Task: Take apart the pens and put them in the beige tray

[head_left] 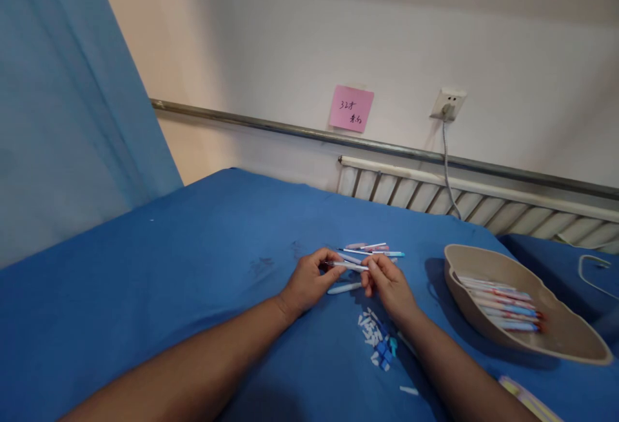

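Note:
Above the blue cloth, a slim white pen [354, 267] lies level between my two hands. My left hand [309, 282] pinches its dark-tipped end between thumb and fingers. At the other end, the thumb and fingers of my right hand [388, 283] close on the pen. Just beyond my hands rest several loose pen parts and thin refills [374, 248]. A pale pen barrel [344, 288] lies beneath the held pen, partly covered by my right hand. Nearer to me is a scattered heap of small white and blue plastic pieces [378, 338].
A beige basin [570, 341] holding several pens [507, 306] stands to the right. A yellowish striped object [527, 399] sits at the lower right, partly behind my forearm. Along the wall run a metal rail [271, 127] and a radiator [411, 190]; a cord [445, 164] hangs from the socket.

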### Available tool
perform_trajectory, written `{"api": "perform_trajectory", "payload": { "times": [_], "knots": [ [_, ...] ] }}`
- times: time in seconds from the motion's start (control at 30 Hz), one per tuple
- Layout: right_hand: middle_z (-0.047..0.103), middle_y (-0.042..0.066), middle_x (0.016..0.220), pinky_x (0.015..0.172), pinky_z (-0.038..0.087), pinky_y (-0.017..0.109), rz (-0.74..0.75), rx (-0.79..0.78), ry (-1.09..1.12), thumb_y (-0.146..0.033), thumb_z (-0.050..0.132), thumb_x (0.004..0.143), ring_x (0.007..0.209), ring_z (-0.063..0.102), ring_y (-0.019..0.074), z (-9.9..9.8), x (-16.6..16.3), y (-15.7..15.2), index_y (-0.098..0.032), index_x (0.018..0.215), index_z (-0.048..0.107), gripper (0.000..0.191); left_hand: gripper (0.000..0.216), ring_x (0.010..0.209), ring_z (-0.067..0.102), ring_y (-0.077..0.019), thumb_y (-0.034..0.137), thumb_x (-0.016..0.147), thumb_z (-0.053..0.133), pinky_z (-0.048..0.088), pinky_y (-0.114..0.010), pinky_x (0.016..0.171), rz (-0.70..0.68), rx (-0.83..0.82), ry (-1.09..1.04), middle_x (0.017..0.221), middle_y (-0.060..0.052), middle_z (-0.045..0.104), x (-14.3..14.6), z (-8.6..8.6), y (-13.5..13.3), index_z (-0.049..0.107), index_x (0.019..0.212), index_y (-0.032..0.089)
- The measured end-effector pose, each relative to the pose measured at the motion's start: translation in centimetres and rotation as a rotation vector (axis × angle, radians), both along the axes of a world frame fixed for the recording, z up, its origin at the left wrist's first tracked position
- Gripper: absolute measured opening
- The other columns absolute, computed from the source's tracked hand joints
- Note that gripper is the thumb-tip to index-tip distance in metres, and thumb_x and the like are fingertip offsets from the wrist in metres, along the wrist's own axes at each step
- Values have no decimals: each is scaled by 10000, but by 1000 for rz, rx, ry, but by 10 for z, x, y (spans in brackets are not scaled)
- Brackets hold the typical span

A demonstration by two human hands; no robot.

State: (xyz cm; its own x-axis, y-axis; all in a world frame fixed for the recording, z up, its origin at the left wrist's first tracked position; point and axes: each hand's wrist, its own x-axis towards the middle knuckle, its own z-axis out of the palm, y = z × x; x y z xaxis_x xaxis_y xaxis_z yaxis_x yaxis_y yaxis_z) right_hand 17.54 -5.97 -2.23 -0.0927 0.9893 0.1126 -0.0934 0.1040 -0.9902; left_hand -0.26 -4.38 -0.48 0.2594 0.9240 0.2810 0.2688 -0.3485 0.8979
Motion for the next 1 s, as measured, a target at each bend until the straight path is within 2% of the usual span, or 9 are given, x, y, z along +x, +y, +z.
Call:
{"api": "perform_trajectory", "payload": {
  "times": [0.17, 0.37, 0.47, 0.6, 0.73, 0.83, 1.0],
  "knots": [
    [534, -59, 533, 418, 307, 204, 14, -25, 20, -521, 542, 773, 393, 425, 81, 0, 2, 1, -204, 842, 518, 325, 175, 674, 552, -138, 306, 747, 604, 432, -239, 625, -31, -36, -11, 747, -9, 632, 0, 1, -1, 626, 824, 150],
    [526, -55, 534, 436, 281, 203, -37, -59, 131, -478, 617, 730, 411, 403, 75, -1, 13, 7, -199, 783, 552, 291, 162, 656, 538, -133, 305, 736, 611, 420, -232, 606, -34, -58, 1, 717, 7, 609, 0, 1, -1, 615, 800, 156],
    [534, -43, 546, 444, 296, 207, 4, -77, 161, -489, 629, 714, 425, 418, 81, -2, 14, 9, -188, 737, 554, 311, 152, 640, 530, -126, 288, 721, 622, 417, -231, 603, -62, -76, 10, 705, 14, 603, 2, 1, -1, 610, 797, 157],
    [556, -37, 551, 448, 306, 210, 70, -28, 125, -482, 602, 745, 424, 447, 87, -1, 15, 10, -188, 749, 556, 297, 175, 655, 545, -135, 314, 726, 614, 420, -235, 612, -50, -80, 2, 724, 4, 618, 0, 1, 2, 610, 806, 158],
    [552, -40, 538, 444, 301, 204, -41, -17, 156, -452, 629, 732, 414, 426, 73, 1, 31, 18, -180, 733, 565, 279, 212, 654, 540, -141, 355, 743, 594, 417, -235, 608, 18, -74, -12, 716, -3, 606, -4, 1, 7, 608, 808, 154],
    [532, -46, 510, 418, 279, 202, -147, -60, 210, -443, 674, 681, 399, 401, 70, 0, 48, 24, -178, 726, 570, 289, 209, 664, 534, -140, 356, 752, 582, 412, -227, 614, -39, -70, 38, 724, -1, 600, -5, -1, 9, 613, 808, 157],
    [525, -46, 516, 402, 269, 203, -201, -81, 195, -449, 678, 656, 395, 400, 77, -8, 60, 31, -178, 724, 573, 299, 183, 661, 522, -137, 339, 778, 549, 395, -218, 604, -100, -24, 180, 724, 12, 596, -5, -6, 9, 617, 830, 178]
  ]
}}
